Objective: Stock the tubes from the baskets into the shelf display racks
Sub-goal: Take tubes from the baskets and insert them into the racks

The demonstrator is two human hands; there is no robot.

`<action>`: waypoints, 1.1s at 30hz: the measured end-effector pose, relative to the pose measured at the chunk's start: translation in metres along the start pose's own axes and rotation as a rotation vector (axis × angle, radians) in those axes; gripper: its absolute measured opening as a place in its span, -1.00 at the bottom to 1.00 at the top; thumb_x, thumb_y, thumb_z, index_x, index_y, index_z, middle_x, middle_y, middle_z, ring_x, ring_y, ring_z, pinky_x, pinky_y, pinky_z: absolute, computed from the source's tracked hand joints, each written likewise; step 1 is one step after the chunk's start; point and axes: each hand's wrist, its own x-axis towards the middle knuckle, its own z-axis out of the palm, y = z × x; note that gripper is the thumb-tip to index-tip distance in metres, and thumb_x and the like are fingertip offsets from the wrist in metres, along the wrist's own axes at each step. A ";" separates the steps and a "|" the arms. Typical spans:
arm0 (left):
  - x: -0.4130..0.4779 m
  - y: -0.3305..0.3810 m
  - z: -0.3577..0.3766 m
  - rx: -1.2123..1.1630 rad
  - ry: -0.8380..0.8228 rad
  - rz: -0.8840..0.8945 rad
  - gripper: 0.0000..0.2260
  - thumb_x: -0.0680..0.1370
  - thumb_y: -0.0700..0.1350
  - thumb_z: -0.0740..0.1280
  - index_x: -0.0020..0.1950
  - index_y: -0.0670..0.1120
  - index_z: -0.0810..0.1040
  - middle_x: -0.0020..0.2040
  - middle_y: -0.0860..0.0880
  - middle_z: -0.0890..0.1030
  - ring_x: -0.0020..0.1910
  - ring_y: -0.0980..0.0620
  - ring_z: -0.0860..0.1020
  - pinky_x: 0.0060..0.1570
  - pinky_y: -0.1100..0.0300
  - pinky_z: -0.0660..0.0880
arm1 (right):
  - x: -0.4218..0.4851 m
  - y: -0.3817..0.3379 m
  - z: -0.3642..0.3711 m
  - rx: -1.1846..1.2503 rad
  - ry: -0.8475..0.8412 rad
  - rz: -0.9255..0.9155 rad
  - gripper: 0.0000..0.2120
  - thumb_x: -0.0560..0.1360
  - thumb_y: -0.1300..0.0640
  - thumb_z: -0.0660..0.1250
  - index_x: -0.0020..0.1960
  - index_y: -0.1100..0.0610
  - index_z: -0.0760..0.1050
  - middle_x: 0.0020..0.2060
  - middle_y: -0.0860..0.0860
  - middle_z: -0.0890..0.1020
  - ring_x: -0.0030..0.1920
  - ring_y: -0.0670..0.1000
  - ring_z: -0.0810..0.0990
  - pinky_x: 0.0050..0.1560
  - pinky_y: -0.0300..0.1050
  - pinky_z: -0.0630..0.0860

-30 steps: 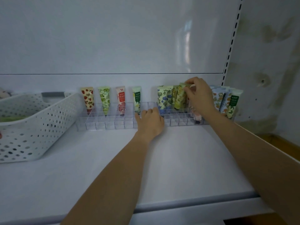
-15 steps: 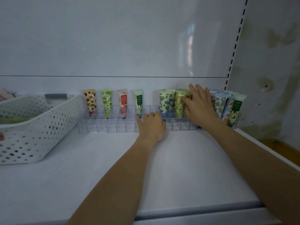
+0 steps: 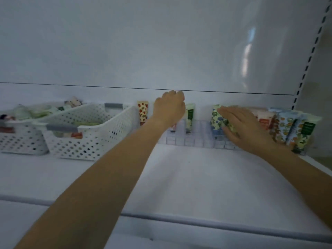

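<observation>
Head view: on the white shelf (image 3: 179,177), a clear plastic compartment rack (image 3: 198,138) holds upright tubes. The left hand (image 3: 168,108) hangs over the rack between a strawberry-print tube (image 3: 142,112) and a green-labelled tube (image 3: 189,115), its fingers curled out of sight, so I cannot tell whether it grips anything. The right hand (image 3: 246,128) is open, with straight fingers against a blue-flowered tube (image 3: 216,117). A white perforated plastic basket (image 3: 89,139) stands to the left of the rack.
</observation>
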 end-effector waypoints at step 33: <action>0.007 -0.266 -0.075 0.516 -0.913 -0.088 -0.50 0.32 0.16 0.48 0.19 0.04 0.51 -0.05 0.13 0.50 -0.02 0.05 0.48 -0.04 0.13 0.46 | 0.287 -0.222 0.137 0.463 -1.070 -0.458 -0.63 0.49 0.15 0.34 0.29 -0.01 0.46 0.13 -0.14 0.51 0.09 -0.16 0.47 0.11 -0.30 0.41</action>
